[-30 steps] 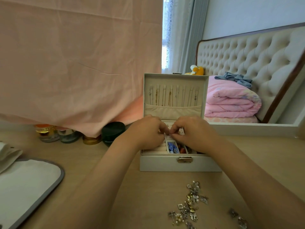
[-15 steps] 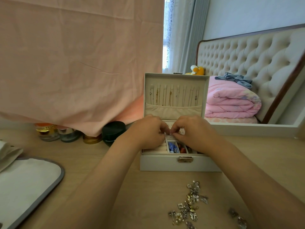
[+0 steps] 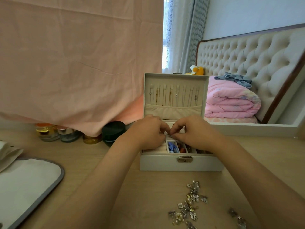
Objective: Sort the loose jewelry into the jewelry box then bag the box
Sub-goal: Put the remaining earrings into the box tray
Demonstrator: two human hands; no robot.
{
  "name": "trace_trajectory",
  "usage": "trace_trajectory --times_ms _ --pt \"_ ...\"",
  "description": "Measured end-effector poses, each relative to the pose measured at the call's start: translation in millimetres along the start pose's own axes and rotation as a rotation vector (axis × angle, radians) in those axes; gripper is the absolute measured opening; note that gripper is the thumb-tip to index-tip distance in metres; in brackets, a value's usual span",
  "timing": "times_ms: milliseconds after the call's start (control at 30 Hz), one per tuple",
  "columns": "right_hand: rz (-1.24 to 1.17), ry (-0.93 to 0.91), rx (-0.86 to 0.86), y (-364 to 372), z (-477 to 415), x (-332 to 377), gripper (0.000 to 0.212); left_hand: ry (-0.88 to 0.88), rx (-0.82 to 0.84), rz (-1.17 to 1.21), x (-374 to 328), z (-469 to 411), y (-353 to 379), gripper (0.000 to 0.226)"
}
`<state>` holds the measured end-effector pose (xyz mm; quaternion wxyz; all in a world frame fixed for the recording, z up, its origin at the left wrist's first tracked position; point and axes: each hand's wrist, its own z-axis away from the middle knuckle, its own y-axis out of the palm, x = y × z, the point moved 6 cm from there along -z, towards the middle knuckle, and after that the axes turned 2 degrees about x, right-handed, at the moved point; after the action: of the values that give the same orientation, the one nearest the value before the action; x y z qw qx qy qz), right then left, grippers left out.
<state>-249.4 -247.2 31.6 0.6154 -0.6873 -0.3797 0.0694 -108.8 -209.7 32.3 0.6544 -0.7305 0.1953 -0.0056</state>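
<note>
A white jewelry box (image 3: 181,164) stands open on the wooden desk, its lid upright with several necklaces hanging inside. Blue and red pieces lie in its front compartments. Both hands are over the box's tray, fingertips meeting. My left hand (image 3: 148,133) and my right hand (image 3: 193,133) together pinch a small earring (image 3: 170,136) above the earring panel. A pile of loose jewelry (image 3: 189,204) lies on the desk in front of the box, with a few more pieces (image 3: 237,217) to its right.
A white bag with grey trim (image 3: 29,184) lies at the left. Small jars (image 3: 47,132) and a black round case (image 3: 113,131) stand under a pink cloth (image 3: 74,63) behind the desk. A mirror frame (image 3: 255,129) runs along the back right.
Almost nothing moved; the fingertips of both hands shifted slightly while working the small piece over the box tray.
</note>
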Motion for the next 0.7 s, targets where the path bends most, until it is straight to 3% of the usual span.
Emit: trace_trajectory --times_ms 467,700 --pt "-0.137 0.018 0.011 -16 17 8 0.008 -0.011 -0.047 0.048 -2 5 -6 0.033" --pt "-0.184 -0.016 0.077 -43 76 26 0.014 0.077 -0.166 0.126 -42 38 -16 0.011"
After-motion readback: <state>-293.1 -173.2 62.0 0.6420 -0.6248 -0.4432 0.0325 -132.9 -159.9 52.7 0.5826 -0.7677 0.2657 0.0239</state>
